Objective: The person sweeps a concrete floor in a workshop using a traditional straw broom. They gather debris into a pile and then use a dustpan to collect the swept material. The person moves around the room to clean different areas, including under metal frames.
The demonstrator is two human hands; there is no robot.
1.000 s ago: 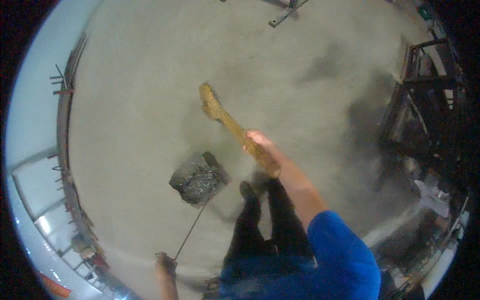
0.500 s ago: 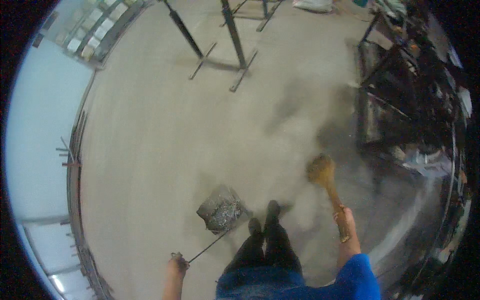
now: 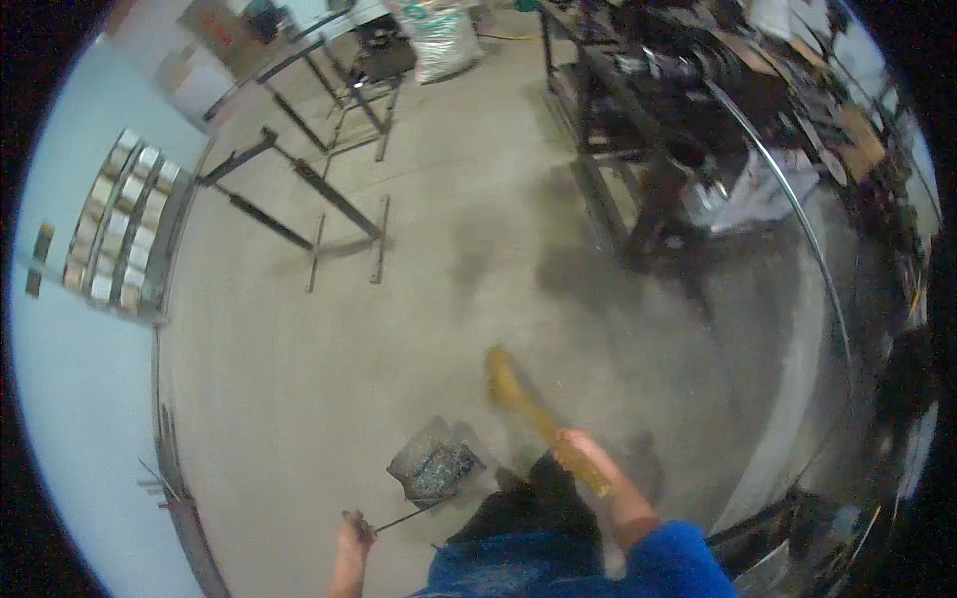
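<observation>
My left hand (image 3: 355, 531) is closed round the end of a thin rod handle, which runs to a dustpan (image 3: 411, 490) at the lower middle. Small shiny grey debris (image 3: 439, 468) lies in the pan; whether the pan rests on the floor I cannot tell. In my right hand (image 3: 581, 451) is the handle of a yellowish hand broom (image 3: 523, 399), gripped with the butt end sticking out behind the fist. Its head points up and left, just above the floor or on it, to the right of the pan and apart from it.
Dark metal stands (image 3: 339, 204) stand at the upper left. A cluttered workbench (image 3: 588, 189) fills the right side, with a long thin curved strip (image 3: 797, 209) beside it. A white sack (image 3: 439, 45) sits at the back. Bins (image 3: 125, 219) hang on the left wall.
The view has swung, bringing more of the bench and stands in. My right hand has moved the broom left, closer to the dustpan. My left hand still holds the dustpan handle.
</observation>
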